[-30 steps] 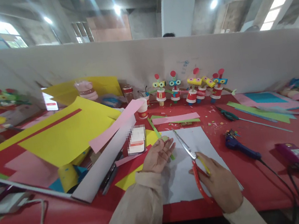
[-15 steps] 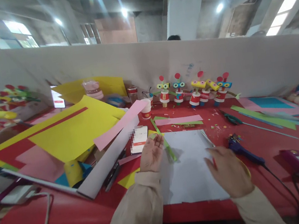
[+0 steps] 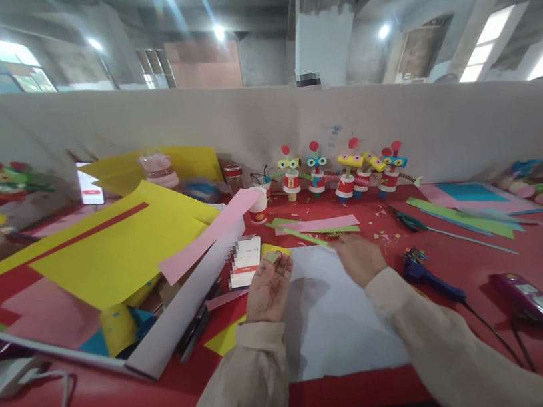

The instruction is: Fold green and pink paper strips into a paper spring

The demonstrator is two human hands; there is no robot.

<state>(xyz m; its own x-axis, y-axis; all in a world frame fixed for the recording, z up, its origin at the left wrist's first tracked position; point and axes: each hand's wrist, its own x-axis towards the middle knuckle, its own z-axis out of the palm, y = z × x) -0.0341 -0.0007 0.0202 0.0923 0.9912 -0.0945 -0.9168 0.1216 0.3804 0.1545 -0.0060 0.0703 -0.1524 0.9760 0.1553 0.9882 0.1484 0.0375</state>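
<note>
My left hand (image 3: pixel 269 288) is palm up over the left edge of a white sheet of paper (image 3: pixel 341 321), its fingers curled around a small green paper piece (image 3: pixel 272 256). My right hand (image 3: pixel 361 259) reaches over the sheet's far right part with its fingers closed at the near end of a narrow green paper strip (image 3: pixel 301 234). The strip slants away to the far left; the fingertips are partly hidden. A phone (image 3: pixel 246 262) with a lit screen lies just left of my left hand. Beyond the sheet lies a pink paper strip (image 3: pixel 322 223).
Several paper-cup figures (image 3: pixel 291 179) stand along the partition (image 3: pixel 239 117). Yellow sheets (image 3: pixel 125 241) and a white roll (image 3: pixel 189 302) fill the left side. On the right are pliers (image 3: pixel 407 218), a purple-blue corded tool (image 3: pixel 431 281) and a magenta device (image 3: pixel 535 301).
My right hand has moved forward and left from the sheet's right edge to the green strip. The strip's near end has swung right, away from my left hand. The view has shifted slightly.
</note>
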